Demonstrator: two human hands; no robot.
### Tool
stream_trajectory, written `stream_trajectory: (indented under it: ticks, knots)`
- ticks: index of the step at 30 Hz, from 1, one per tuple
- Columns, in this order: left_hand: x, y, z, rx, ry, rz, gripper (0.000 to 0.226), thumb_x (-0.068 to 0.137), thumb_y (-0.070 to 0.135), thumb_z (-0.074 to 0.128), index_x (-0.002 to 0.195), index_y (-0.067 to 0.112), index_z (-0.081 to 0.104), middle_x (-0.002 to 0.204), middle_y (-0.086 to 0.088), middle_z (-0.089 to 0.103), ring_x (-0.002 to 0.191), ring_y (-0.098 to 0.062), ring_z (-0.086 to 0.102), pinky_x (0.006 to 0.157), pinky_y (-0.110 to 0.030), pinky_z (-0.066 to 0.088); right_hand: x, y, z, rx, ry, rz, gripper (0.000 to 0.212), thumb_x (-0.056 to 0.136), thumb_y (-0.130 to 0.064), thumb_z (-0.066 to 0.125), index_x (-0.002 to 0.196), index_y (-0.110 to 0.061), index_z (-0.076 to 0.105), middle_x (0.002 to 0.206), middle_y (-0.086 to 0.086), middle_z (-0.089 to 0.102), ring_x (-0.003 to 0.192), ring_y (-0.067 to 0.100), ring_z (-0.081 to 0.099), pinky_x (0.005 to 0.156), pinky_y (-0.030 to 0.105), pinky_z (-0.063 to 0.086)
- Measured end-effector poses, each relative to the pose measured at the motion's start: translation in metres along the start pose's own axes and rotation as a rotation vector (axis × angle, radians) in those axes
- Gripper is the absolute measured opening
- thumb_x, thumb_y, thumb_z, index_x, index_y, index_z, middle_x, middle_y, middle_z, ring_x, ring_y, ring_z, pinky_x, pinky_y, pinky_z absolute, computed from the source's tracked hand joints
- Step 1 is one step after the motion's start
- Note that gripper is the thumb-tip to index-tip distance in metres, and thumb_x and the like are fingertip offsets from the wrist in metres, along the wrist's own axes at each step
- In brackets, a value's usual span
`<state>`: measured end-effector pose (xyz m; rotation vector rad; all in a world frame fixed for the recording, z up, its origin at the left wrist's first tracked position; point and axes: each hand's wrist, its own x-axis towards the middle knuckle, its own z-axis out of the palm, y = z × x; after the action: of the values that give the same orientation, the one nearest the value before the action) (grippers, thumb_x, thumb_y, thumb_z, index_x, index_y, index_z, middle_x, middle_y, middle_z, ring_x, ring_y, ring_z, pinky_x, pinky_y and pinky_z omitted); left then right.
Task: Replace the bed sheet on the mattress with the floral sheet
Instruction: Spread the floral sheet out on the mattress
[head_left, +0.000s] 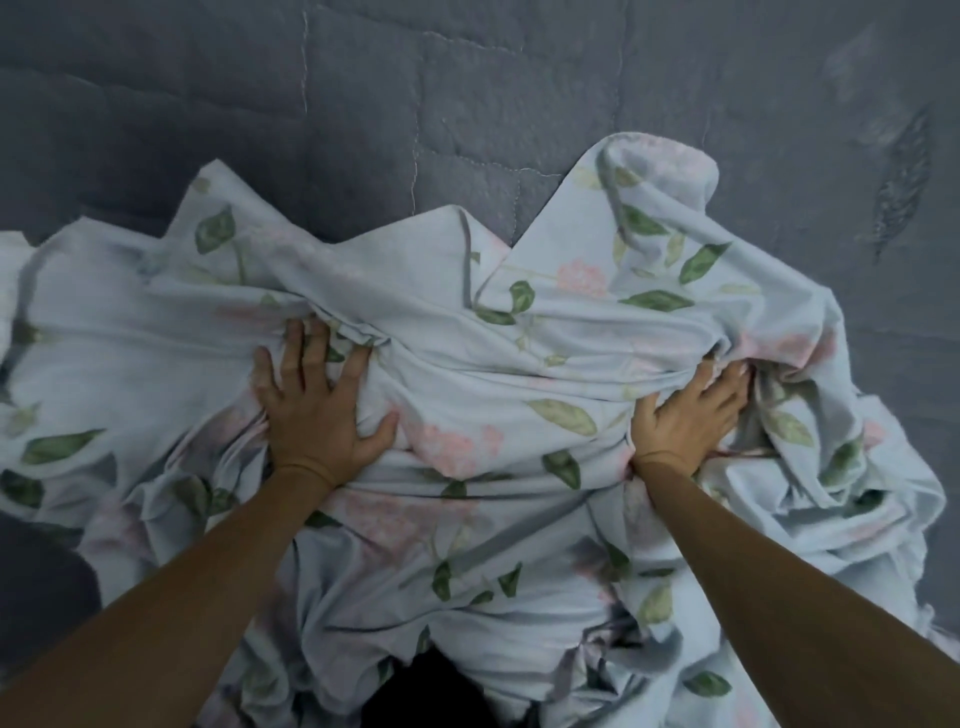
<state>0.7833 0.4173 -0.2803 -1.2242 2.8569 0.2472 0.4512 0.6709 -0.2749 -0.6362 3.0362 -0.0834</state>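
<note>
I have both hands flat on the bunched floral sheet (519, 374), left hand (311, 410) and right hand (685, 415) fingers spread, gripping nothing; bare grey mattress (467, 104) lies straight ahead.

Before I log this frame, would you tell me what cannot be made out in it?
Head view only:
- Right hand: fingertips buried in folds of the floral sheet, so its grip is unclear.
- The sheet's corners and edges: bunched or cut off by the frame.
- Grey mattress: its edges lie outside the frame.
- Left hand presses flat.
</note>
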Motion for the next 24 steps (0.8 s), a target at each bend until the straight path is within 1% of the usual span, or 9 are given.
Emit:
stream_trajectory:
  ticks: [5,9,12,15,17,19,21,22,24]
  knots:
    - [-0.003,-0.001,-0.006,-0.035,-0.026,-0.001,0.087,0.075,0.066,0.057,0.149,0.020,0.052,0.162,-0.025,0.030,0.153,-0.046,0.019,0.120,-0.070,0.008,-0.002,-0.006,-0.007,-0.049,0.010,0.009,0.067,0.093,-0.037,0.051,0.149,-0.002,0.037,0.155,0.037,0.031,0.137,0.052,0.036,0.109,0.061,0.034]
    - [-0.004,-0.002,-0.017,-0.091,-0.059,0.004,0.088,0.077,0.068,0.059,0.152,0.024,0.049,0.166,-0.020,0.025,0.155,-0.042,0.017,0.121,-0.066,0.006,-0.007,-0.029,-0.042,-0.081,-0.050,-0.021,0.073,0.087,-0.040,0.047,0.147,-0.001,0.033,0.147,0.035,0.037,0.127,0.052,0.041,0.108,0.062,0.036]
    - [0.000,-0.003,-0.028,-0.109,-0.066,0.006,0.082,0.077,0.069,0.061,0.147,0.026,0.054,0.159,-0.019,0.037,0.149,-0.041,0.031,0.118,-0.063,0.017,-0.009,-0.066,-0.078,-0.062,0.018,-0.212,0.075,0.075,-0.031,0.065,0.137,0.002,0.040,0.141,0.028,0.040,0.124,0.047,0.042,0.104,0.057,0.036]
    - [0.023,-0.009,-0.058,-0.162,0.047,-0.013,0.069,0.080,0.065,0.057,0.135,0.023,0.060,0.131,-0.012,0.053,0.119,-0.037,0.050,0.094,-0.051,0.037,-0.009,-0.130,-0.102,0.072,0.075,-0.495,0.072,0.071,-0.029,0.066,0.137,-0.005,0.050,0.146,0.025,0.040,0.133,0.046,0.039,0.112,0.055,0.033]
    - [0.050,-0.021,-0.083,-0.231,0.151,-0.047,0.067,0.080,0.058,0.062,0.135,0.021,0.055,0.126,-0.010,0.053,0.114,-0.036,0.051,0.088,-0.049,0.040,-0.003,-0.179,-0.102,0.173,-0.002,-0.679,0.073,0.071,-0.027,0.063,0.141,-0.009,0.049,0.150,0.023,0.038,0.135,0.045,0.038,0.112,0.055,0.035]
    - [0.078,-0.045,-0.095,-0.250,0.177,-0.117,0.072,0.077,0.049,0.067,0.141,0.020,0.049,0.134,-0.013,0.050,0.121,-0.037,0.048,0.094,-0.051,0.041,0.005,-0.224,-0.094,0.182,-0.201,-0.781,0.083,0.075,-0.025,0.065,0.153,-0.016,0.039,0.157,0.019,0.033,0.139,0.042,0.034,0.113,0.053,0.038]
    - [0.096,-0.078,-0.098,-0.195,0.099,-0.177,0.080,0.075,0.051,0.068,0.144,0.019,0.045,0.135,-0.017,0.050,0.123,-0.040,0.047,0.100,-0.053,0.041,0.014,-0.259,-0.085,0.057,-0.383,-0.770,0.090,0.080,-0.027,0.071,0.160,-0.023,0.028,0.154,0.015,0.038,0.136,0.039,0.039,0.105,0.047,0.043]
    - [0.100,-0.094,-0.099,-0.170,0.030,-0.186,0.081,0.076,0.055,0.070,0.143,0.017,0.045,0.132,-0.018,0.052,0.121,-0.040,0.048,0.100,-0.055,0.042,0.021,-0.272,-0.081,-0.026,-0.442,-0.748,0.088,0.082,-0.028,0.072,0.158,-0.025,0.029,0.146,0.014,0.046,0.130,0.039,0.046,0.098,0.045,0.046]
    - [0.105,-0.122,-0.104,-0.138,-0.116,-0.155,0.078,0.076,0.056,0.076,0.136,0.013,0.049,0.124,-0.019,0.054,0.118,-0.041,0.051,0.098,-0.055,0.045,0.036,-0.296,-0.081,-0.142,-0.521,-0.710,0.064,0.085,-0.028,0.070,0.145,-0.027,0.046,0.131,0.012,0.059,0.117,0.038,0.058,0.087,0.042,0.051]
